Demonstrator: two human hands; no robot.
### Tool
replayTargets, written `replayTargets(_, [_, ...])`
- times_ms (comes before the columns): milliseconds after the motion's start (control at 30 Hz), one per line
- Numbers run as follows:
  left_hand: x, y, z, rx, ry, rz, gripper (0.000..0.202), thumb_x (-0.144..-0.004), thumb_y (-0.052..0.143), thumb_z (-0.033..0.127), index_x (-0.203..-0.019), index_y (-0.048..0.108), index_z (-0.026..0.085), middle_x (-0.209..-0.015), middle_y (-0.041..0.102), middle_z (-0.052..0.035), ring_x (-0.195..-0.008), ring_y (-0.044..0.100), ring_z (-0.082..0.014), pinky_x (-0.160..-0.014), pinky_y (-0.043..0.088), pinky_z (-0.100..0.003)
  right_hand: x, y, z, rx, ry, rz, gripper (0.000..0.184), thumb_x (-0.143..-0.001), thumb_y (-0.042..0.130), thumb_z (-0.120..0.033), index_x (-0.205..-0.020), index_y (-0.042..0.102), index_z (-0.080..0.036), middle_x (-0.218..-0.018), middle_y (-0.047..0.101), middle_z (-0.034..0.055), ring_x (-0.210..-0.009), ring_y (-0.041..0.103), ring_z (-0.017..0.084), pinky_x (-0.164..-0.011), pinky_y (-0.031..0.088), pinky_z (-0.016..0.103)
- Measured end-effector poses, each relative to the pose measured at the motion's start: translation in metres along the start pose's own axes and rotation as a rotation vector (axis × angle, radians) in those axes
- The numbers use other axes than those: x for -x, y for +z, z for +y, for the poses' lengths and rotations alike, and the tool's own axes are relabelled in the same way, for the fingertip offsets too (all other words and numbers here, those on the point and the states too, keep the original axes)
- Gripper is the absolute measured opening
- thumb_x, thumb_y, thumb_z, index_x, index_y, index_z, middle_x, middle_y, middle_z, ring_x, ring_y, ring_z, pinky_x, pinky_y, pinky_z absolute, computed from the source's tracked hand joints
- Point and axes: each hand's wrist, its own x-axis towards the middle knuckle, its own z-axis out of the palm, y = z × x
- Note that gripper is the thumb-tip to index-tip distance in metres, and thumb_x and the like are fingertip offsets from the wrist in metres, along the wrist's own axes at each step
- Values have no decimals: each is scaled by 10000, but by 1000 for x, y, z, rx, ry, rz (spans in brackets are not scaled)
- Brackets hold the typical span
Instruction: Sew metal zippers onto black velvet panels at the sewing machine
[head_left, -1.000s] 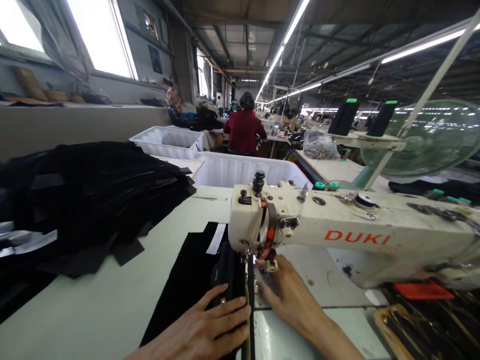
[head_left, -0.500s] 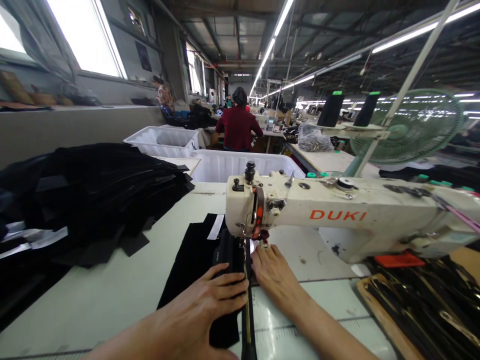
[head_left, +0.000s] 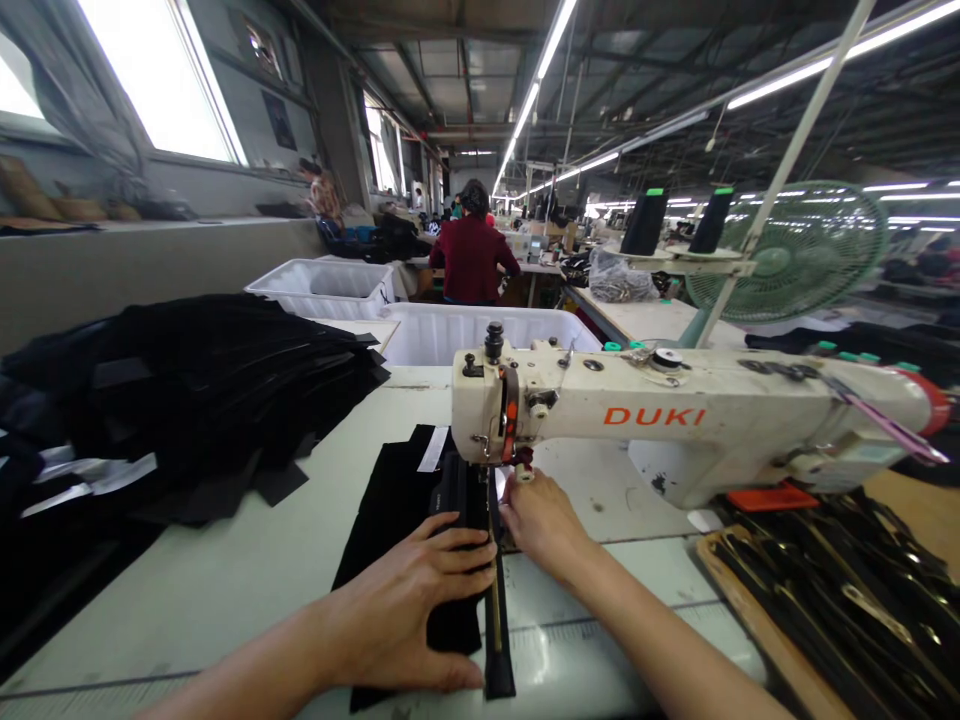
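Observation:
A black fabric piece (head_left: pixel 382 510) lies flat under the sewing machine's head (head_left: pixel 480 410), with a white label (head_left: pixel 433 449) near its top edge. A black zipper (head_left: pixel 498 640) with gold-coloured teeth runs along its right side, its near end on the table. My left hand (head_left: pixel 427 595) rests spread on the fabric, fingertips at the zipper's left edge. Close beside the needle, my right hand (head_left: pixel 546 520) has bent fingers pinched at the zipper's right edge; the fingertips are partly hidden. The needle area is small and hard to make out.
Stacked black fabric pieces (head_left: pixel 187 390) cover the table's left. A wooden tray (head_left: pixel 739 590) of zippers stands at right. White bins (head_left: pixel 487 330) are behind the machine; thread cones (head_left: pixel 645 222) and a green fan (head_left: pixel 787 250) stand at right. A person in red (head_left: pixel 472 250) sits ahead.
The fabric and zipper have slid away from me under the needle, so the zipper's near end now shows. My left hand stays flat on the fabric; the view has shifted slightly right.

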Motion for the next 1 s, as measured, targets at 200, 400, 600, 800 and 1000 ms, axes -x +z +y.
replayTargets(200, [0,0,-1,-14,42,37,674,-839,679,579,-1417,514,275,-1455,503,-91,-1380,403,-318,-1181,164,-530,6,5,16,-113,-149,-2,142,-945,533,-131,-1070,587,-174,-1015,668,60,-938,617,166,-826,453,253])
replayTargets(400, [-1,-1,0,-36,32,-8,691,-846,667,590,-1441,478,294,-1494,452,-83,-1394,384,-308,-1181,161,-536,-2,-3,21,-150,-222,-26,129,-840,692,-144,-949,645,-194,-962,673,24,-932,620,174,-808,444,243])
replayTargets(600, [0,4,-7,-38,47,23,700,-816,731,516,-1436,486,303,-1476,475,-81,-1379,405,-318,-1174,184,-531,3,-9,26,-125,-157,2,146,-950,600,-274,-883,706,-198,-887,676,34,-840,640,161,-749,440,237])
replayTargets(800, [-1,4,-7,-20,73,42,703,-810,743,496,-1436,488,298,-1466,490,-82,-1368,421,-322,-1177,174,-522,18,7,12,-75,-35,85,90,-936,607,-221,-956,695,-220,-999,665,43,-979,611,173,-836,434,250])
replayTargets(1000, [-3,-3,0,-67,73,11,610,-842,690,531,-1373,561,261,-1417,548,-84,-1342,459,-301,-1179,185,-492,6,12,1,-6,114,112,125,-926,544,-190,-871,655,-178,-888,667,60,-815,647,187,-709,446,266])
